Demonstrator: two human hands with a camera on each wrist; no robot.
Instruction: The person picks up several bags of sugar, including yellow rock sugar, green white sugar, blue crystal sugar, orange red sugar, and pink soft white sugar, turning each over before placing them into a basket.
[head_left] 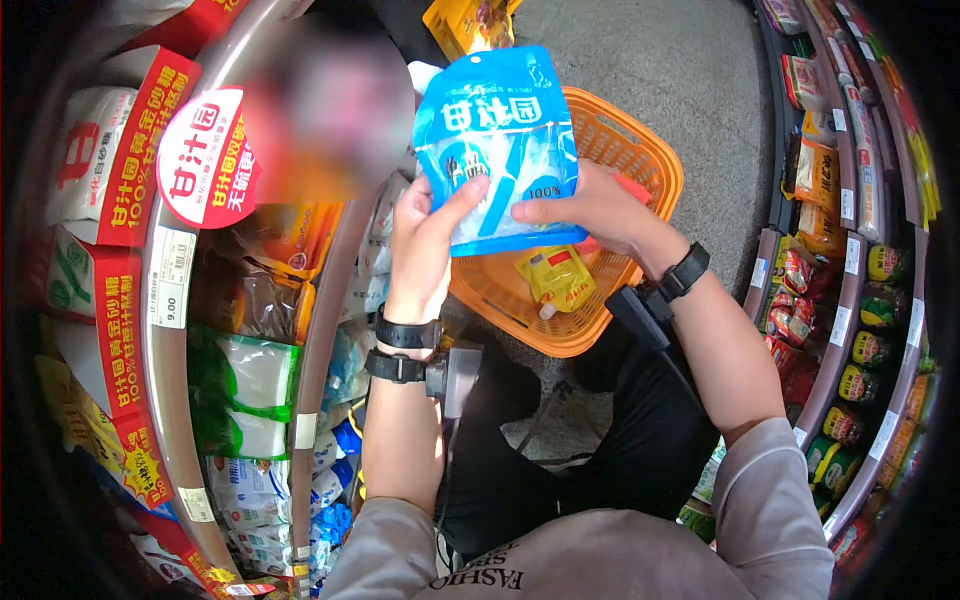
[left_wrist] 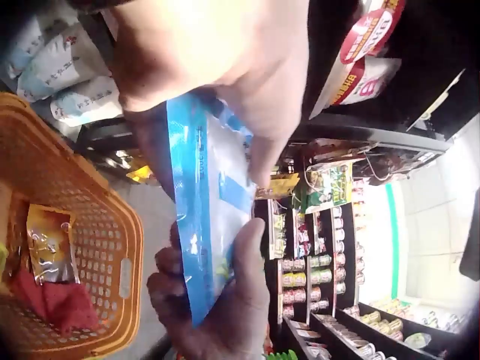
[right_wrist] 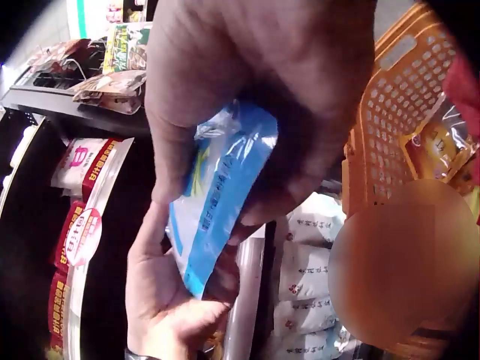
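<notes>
A blue-and-white bag of sugar [head_left: 505, 150] with large white lettering is held up in front of the body, its printed face toward the head view. My left hand [head_left: 425, 235] grips its lower left side, thumb across the front. From the lower right, my right hand [head_left: 600, 205] holds it the same way, its thumb pressed on the front near the "100%" print. Both wrist views show the bag edge-on between the hands, with the fingers behind it. Under the bag, an orange basket [head_left: 570, 340] stands on the floor, holding a yellow spouted pouch [head_left: 556, 278] and something red.
Shelves on the left carry red boxes [head_left: 125, 340] of sugar, a price tag [head_left: 172, 278] and green-and-white bags [head_left: 245, 380]. Jars [head_left: 858, 385] and packets line the right shelves. A round sign [head_left: 205, 160] juts from the left shelf edge. Grey floor [head_left: 660, 70] lies beyond the basket.
</notes>
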